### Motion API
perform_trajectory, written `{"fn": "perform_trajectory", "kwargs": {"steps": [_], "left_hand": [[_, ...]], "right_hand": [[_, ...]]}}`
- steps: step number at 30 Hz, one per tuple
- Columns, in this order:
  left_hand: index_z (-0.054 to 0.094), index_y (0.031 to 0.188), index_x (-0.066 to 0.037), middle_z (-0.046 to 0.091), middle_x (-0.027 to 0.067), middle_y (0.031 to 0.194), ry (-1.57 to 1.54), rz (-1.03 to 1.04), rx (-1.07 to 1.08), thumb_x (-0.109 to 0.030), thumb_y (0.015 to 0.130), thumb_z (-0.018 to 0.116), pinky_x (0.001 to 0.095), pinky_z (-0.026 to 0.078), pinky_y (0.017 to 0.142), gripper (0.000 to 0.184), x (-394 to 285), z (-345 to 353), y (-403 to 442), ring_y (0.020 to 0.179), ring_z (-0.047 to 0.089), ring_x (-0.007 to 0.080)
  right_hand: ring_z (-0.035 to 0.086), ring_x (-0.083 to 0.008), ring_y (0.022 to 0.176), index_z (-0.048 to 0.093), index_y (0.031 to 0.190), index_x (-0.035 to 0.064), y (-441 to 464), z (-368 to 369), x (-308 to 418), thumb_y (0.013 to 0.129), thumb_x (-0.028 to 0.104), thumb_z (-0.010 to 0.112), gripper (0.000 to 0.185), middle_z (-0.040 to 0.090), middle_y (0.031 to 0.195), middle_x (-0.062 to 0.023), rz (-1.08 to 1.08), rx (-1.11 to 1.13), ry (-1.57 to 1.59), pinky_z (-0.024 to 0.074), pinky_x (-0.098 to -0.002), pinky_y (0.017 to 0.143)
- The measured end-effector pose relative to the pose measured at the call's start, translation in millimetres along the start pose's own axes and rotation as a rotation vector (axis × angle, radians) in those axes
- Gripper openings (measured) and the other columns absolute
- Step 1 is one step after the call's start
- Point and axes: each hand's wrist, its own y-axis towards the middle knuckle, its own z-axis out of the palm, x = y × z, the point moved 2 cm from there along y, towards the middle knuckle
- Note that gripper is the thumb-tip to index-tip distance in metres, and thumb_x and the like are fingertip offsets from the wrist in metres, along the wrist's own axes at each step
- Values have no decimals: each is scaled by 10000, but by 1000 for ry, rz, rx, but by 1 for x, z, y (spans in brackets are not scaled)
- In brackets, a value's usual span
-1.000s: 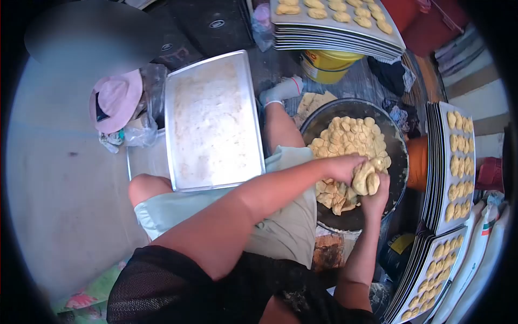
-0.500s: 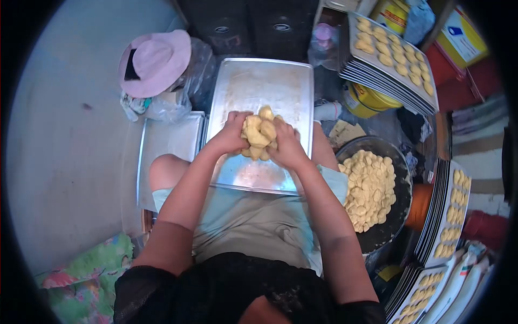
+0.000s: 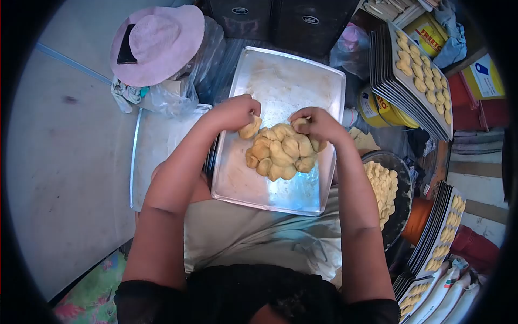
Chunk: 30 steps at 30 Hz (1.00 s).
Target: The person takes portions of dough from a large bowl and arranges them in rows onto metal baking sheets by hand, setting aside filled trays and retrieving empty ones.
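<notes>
A metal baking tray (image 3: 288, 81) lies across my lap. On it sits a heap of pale yellow dough pieces (image 3: 283, 154), stuck together in a clump. At the heap's upper left, my left hand (image 3: 240, 112) is closed on a dough piece (image 3: 249, 128) that hangs from the fingertips. My right hand (image 3: 322, 124) pinches another dough piece (image 3: 300, 125) at the heap's upper right edge, with its fingers curled over it.
To my right stands a black basin (image 3: 403, 201) of dough pieces. Stacked trays with shaped dough (image 3: 423, 75) rest on a yellow bucket (image 3: 377, 108); more stacks (image 3: 445, 229) stand lower right. A pink hat (image 3: 156, 38) with a phone and another tray (image 3: 156, 135) are at left.
The dough clump that both hands held together now rests on the tray, spread into a heap. My hands have moved apart, each with a dough piece. The camera view has shifted.
</notes>
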Motion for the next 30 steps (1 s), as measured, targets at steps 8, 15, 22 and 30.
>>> {"fn": "perform_trajectory", "kwargs": {"steps": [8,15,22,30], "left_hand": [[643,997,-72,694,196,936,40,-234,-210,-144,848,550,466,504,782,190,30,-47,74,917,659,390],[645,1042,-52,702,179,862,-176,-370,-574,-189,906,566,455,511,771,209,67,-15,99,845,682,355],[672,1138,-30,668,204,1051,-122,-207,-747,-163,855,657,407,509,873,314,51,-16,101,977,656,339],[676,1228,-155,604,55,1335,320,0,-765,-222,877,659,540,260,1052,358,19,-1,107,1299,477,291]], "right_hand": [[659,-300,1070,691,1184,78,87,-9,62,848,127,707,340,692,1173,-119,-491,-952,-135,513,-375,922],[589,-363,1108,651,1148,101,95,24,75,839,195,674,324,618,1200,-156,-379,-686,-437,489,-419,920],[678,-324,826,658,1033,54,83,51,75,791,161,738,276,685,920,-168,-560,-285,-431,538,-382,743],[646,-324,987,645,1233,72,91,-21,-1,809,149,720,438,608,1231,-249,-254,-863,-452,505,-411,861]]}}
